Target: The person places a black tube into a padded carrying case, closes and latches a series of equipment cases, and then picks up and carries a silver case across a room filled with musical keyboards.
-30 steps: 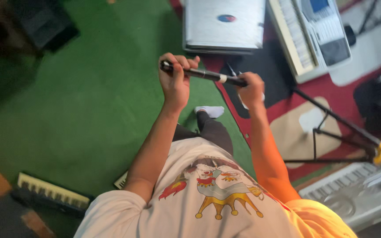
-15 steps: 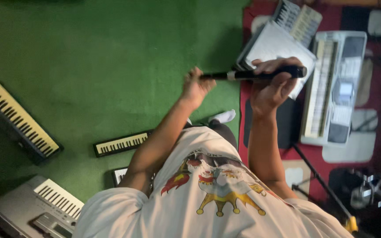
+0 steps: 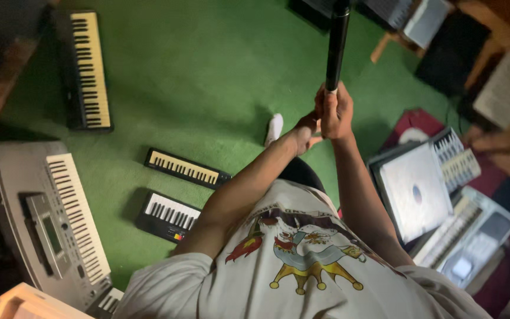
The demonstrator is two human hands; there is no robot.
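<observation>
Black pole: a long, slim black metal tube (image 3: 337, 44) stood nearly upright in the view, its upper end running out past the top edge and a pale band showing at its lower end, just above the hands.
Right hand: the right hand (image 3: 339, 112) was wrapped tight around the lower end of the tube, fingers curled fully about it.
Left hand: the left hand (image 3: 308, 129) sat just below and to the left of the right one, touching it; it looked closed at the tube's foot, though the right hand hid most of its grip.
Arms: both bare forearms reached forward from a light grey printed T-shirt (image 3: 302, 266) and met at the tube.
Floor: green carpet (image 3: 208, 71) lay under everything; one white-socked foot (image 3: 274, 128) showed just left of the hands.
Left side: a long black keyboard with cream keys (image 3: 87, 68) lay at the upper left, and a large silver keyboard with a small screen (image 3: 54, 218) at the lower left.
Middle: a small black keyboard with cream keys (image 3: 184, 168) lay tilted on the carpet, and a short black keyboard with white keys (image 3: 167, 215) sat near it, below.
Right side: a closed silver laptop (image 3: 414, 192) rested on a red patterned rug, with a pale grey keyboard (image 3: 467, 236) just beside it.
</observation>
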